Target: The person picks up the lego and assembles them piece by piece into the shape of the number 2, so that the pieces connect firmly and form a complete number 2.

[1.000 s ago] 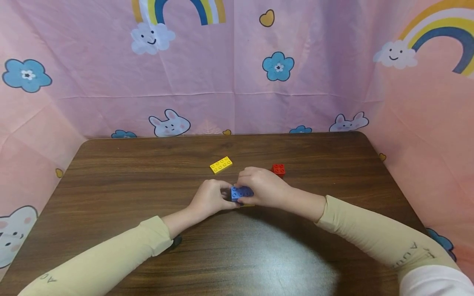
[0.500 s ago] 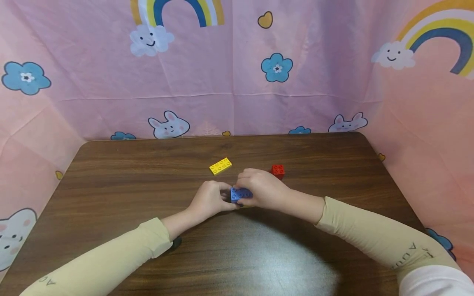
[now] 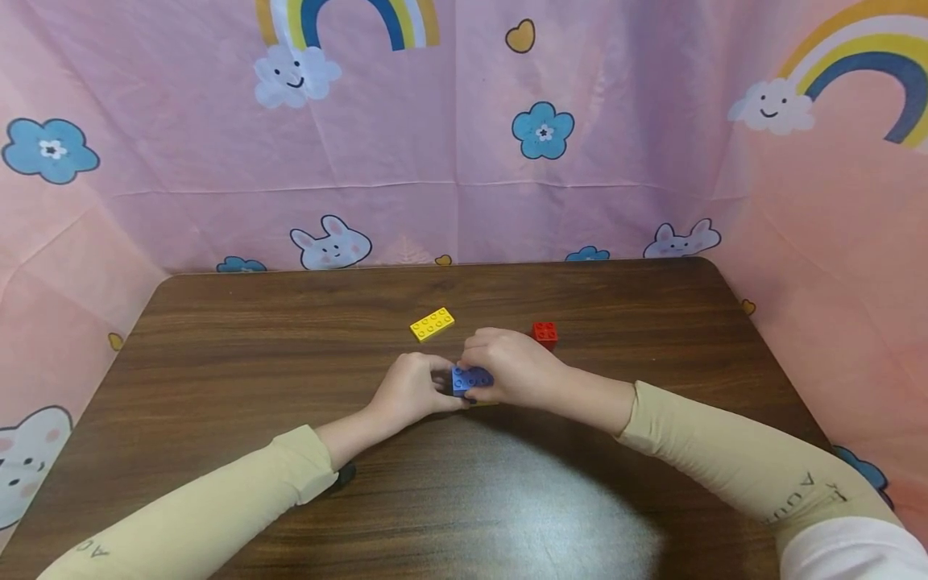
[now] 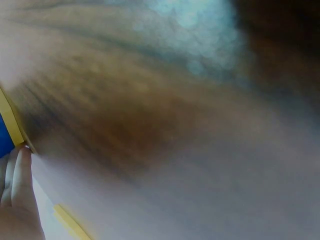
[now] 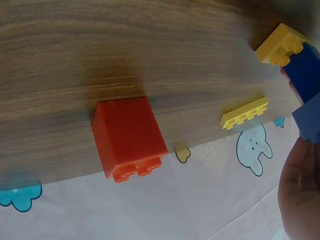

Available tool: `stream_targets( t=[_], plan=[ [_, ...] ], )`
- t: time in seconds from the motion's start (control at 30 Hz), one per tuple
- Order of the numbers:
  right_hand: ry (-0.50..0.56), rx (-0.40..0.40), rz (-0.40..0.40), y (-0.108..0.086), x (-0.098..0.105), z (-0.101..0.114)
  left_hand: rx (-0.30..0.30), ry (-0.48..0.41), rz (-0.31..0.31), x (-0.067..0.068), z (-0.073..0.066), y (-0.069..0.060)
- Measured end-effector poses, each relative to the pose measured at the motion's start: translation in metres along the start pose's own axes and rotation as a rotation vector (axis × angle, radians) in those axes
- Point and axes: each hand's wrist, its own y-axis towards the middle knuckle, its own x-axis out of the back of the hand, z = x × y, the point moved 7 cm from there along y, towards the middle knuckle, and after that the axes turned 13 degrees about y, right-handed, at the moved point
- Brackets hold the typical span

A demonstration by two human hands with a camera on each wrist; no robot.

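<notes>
Near the table's middle, both hands meet at a small stack of toy building bricks. Its top is a light blue brick (image 3: pixel 461 383), which my right hand (image 3: pixel 518 370) pinches between thumb and fingers. In the right wrist view, a dark blue brick (image 5: pixel 304 72) sits beneath it, over a yellow brick (image 5: pixel 281 46) whose studs stick out at one end. My left hand (image 3: pixel 412 391) holds the stack's left side low down, thumb in front and fingers behind. In the left wrist view its fingertips touch the yellow edge (image 4: pixel 11 120). Palms and fingers hide much of the stack.
Behind the hands lies a flat yellow eight-stud brick (image 3: pixel 432 324). A red four-stud brick (image 3: pixel 544 333) stands just beyond the right hand. The brown wooden table (image 3: pixel 290 322) ends at a patterned pink cloth (image 3: pixel 406 161) at the back and sides.
Both hands keep their place on the stack, with hardly any visible movement. The yellow and red bricks behind stay where they were; the head view shifts very slightly.
</notes>
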Motion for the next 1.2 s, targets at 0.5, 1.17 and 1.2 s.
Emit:
stream_targets(
  t=[0.5, 1.17, 1.2],
  plan=[
    [0.042, -0.028, -0.010, -0.003, -0.001, -0.003, -0.005, 0.016, 0.000, 0.000, -0.001, -0.001],
    [0.142, -0.026, -0.006, -0.011, 0.004, -0.013, 0.024, -0.034, 0.023, 0.000, 0.000, -0.001],
    [0.143, -0.024, -0.009, -0.012, 0.005, -0.013, 0.023, -0.034, 0.024, 0.000, 0.000, -0.001]
  ],
)
